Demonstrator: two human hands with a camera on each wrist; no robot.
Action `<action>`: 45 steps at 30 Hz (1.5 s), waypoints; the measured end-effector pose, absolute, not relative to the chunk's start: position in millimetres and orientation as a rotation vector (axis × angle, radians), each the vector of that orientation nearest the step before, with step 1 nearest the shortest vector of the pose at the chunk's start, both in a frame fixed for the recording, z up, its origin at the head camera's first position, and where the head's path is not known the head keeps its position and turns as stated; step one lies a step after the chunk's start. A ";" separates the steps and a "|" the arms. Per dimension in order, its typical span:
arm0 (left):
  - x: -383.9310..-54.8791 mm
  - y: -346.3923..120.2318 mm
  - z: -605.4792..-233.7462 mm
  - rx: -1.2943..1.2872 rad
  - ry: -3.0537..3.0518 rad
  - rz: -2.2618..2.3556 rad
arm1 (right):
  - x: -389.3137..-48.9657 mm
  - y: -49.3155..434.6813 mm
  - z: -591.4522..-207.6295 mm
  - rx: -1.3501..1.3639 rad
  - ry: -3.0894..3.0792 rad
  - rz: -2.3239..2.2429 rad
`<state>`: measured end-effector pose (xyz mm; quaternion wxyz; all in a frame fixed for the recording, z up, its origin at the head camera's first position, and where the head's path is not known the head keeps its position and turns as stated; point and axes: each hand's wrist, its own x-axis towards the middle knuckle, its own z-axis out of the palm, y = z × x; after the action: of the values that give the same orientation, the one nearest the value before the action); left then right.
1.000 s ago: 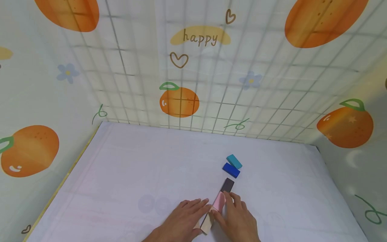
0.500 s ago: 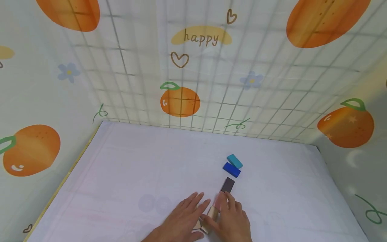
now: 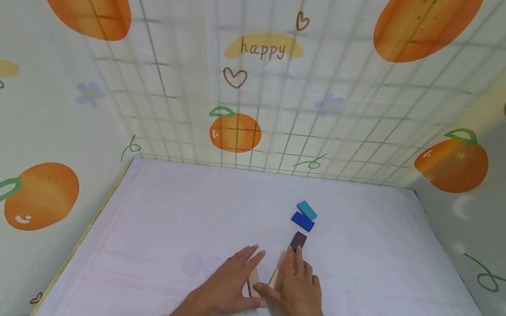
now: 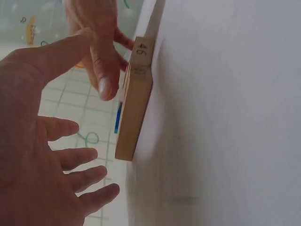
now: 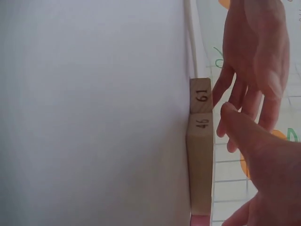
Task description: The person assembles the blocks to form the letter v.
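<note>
Two plain wooden domino blocks meet at their near ends in a V, stamped 46 and 61 there. The left one [image 3: 253, 284] lies beside my left hand [image 3: 227, 283], whose fingers are straight and spread, holding nothing. My right hand [image 3: 299, 285] lies over the right plain block [image 3: 276, 280] and mostly hides a pink block [image 3: 282, 260] beyond it. Its fingertips reach the near end of a dark block [image 3: 298, 241] in the same row. The right thumb stretches across to the left block's near end. In the right wrist view, the stamped block 46 [image 5: 201, 160] stands out below block 61 [image 5: 201, 95].
Beyond the dark block lie a dark blue block [image 3: 303, 221] and a teal block [image 3: 307, 210], touching at an angle. The white tabletop [image 3: 189, 210] is walled by cloth [image 3: 269, 131] printed with oranges over a wire grid.
My left hand has drawn back leftward, uncovering the left plain block. My right hand has shifted left and its fingers have straightened over the pink block. The blue and teal blocks stay put.
</note>
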<state>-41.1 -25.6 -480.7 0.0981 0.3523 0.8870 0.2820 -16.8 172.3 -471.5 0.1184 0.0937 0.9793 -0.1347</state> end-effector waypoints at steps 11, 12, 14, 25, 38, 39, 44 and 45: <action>-47.0 -35.3 -482.7 0.979 2.657 0.949 | -19.5 171.0 -475.9 0.199 2.884 -0.316; -47.1 -35.6 -482.8 0.981 2.659 0.956 | -19.7 171.0 -476.0 0.193 2.885 -0.308; -47.3 -36.5 -482.9 0.982 2.662 0.967 | -20.3 171.1 -476.2 0.188 2.881 -0.297; -46.3 -39.8 -483.2 0.958 2.657 0.958 | -23.2 169.6 -478.4 0.199 2.845 -0.322; -46.5 -41.4 -482.0 0.928 2.636 0.954 | -23.3 169.0 -478.4 0.198 2.839 -0.314; -46.7 -41.5 -482.2 0.924 2.633 0.956 | -23.2 168.9 -478.8 0.195 2.841 -0.308; -48.0 -40.9 -484.3 0.903 2.632 0.948 | -23.0 168.7 -479.6 0.176 2.852 -0.289; -48.3 -40.6 -484.6 0.899 2.633 0.946 | -23.0 168.7 -479.4 0.174 2.851 -0.287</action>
<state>-48.3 -40.6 -484.6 0.1014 0.3044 0.8913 0.3204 -23.0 168.7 -479.4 0.1350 0.0600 0.9841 -0.0991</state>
